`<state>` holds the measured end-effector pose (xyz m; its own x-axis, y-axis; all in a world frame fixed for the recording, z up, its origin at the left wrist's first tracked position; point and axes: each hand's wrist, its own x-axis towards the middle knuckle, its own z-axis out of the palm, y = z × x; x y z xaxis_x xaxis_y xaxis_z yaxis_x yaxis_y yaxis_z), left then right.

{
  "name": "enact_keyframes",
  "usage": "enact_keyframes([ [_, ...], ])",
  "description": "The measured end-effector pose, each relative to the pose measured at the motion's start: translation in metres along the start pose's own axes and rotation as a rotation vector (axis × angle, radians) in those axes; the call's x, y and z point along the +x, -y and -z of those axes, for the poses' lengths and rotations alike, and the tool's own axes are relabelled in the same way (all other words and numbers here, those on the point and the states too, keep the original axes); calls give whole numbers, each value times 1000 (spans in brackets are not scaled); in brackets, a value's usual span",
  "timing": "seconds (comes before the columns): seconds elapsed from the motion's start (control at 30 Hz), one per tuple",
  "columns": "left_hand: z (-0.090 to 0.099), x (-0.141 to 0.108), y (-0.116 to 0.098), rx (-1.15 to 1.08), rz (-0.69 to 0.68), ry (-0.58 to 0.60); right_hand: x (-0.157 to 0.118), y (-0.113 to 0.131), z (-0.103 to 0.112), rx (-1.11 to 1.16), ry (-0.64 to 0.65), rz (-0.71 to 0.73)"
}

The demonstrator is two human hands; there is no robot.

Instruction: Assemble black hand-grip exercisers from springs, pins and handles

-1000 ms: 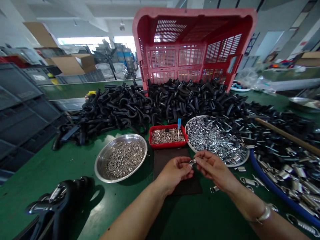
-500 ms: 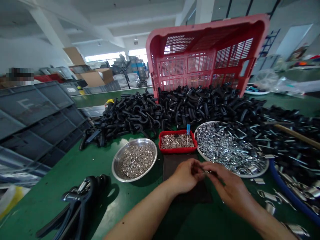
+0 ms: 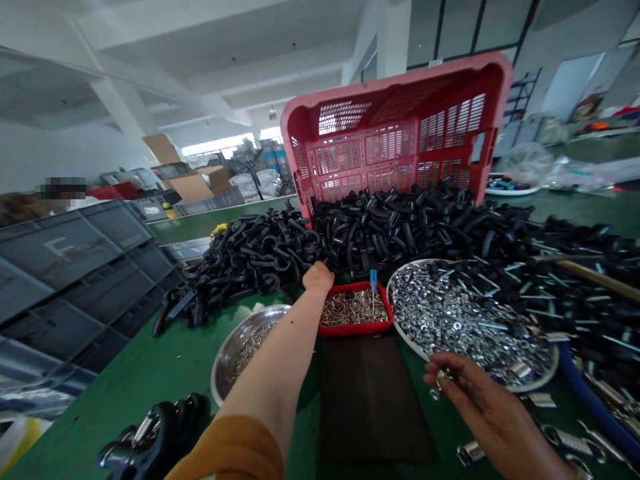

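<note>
My left hand [image 3: 318, 277] reaches forward to the near edge of a heap of black plastic parts [image 3: 400, 227], just behind a red tray [image 3: 356, 328] of small metal pins. Its fingers are hidden, so I cannot tell whether it grips anything. My right hand [image 3: 480, 403] pinches a small silver metal part [image 3: 439, 381] at its fingertips. That hand hangs over the near rim of a steel plate [image 3: 407, 330] heaped with silver nuts and washers. A blue-handled screwdriver [image 3: 373, 280] stands in the tray.
A steel bowl [image 3: 225, 363] of small metal parts sits under my left arm, beside a dark mat [image 3: 370, 400] on the green table [image 3: 125, 387]. A tilted pink crate [image 3: 395, 127] stands behind the heap. Grey crates [image 3: 75, 267] are stacked at left, and metal clips [image 3: 565, 440] lie at right.
My hands have separated. The left has moved forward from the mat to the black heap, and the right has dropped rightward, still pinching the metal part. The view has tilted slightly.
</note>
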<state>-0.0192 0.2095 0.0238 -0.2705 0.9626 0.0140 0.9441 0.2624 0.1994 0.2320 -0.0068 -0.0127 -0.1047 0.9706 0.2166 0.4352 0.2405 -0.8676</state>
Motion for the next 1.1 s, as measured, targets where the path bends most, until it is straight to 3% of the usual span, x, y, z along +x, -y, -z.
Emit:
enact_keyframes([
  [0.17,12,5,4,157,-25,-61,-3,-4,5,-22,19,85],
  [0.27,16,3,-5,195,-117,-61,-3,-5,3,-49,38,126],
  [0.43,-6,6,-45,145,-434,140,-1,-7,2,-90,42,138],
  [0.5,-15,10,-56,124,-498,233,-1,-8,4,-102,43,141],
  [0.63,-19,14,-59,98,-464,256,-1,-8,5,-111,55,152],
  [0.8,11,6,-34,-3,-343,59,-1,-11,6,-80,61,131],
  [0.9,32,-13,-12,-94,-323,80,0,-13,7,1,32,91],
  [0.97,38,-38,2,-187,-328,172,2,-14,8,65,5,69],
  [1.1,30,-112,19,-541,-356,573,7,-9,9,186,-55,30],
])
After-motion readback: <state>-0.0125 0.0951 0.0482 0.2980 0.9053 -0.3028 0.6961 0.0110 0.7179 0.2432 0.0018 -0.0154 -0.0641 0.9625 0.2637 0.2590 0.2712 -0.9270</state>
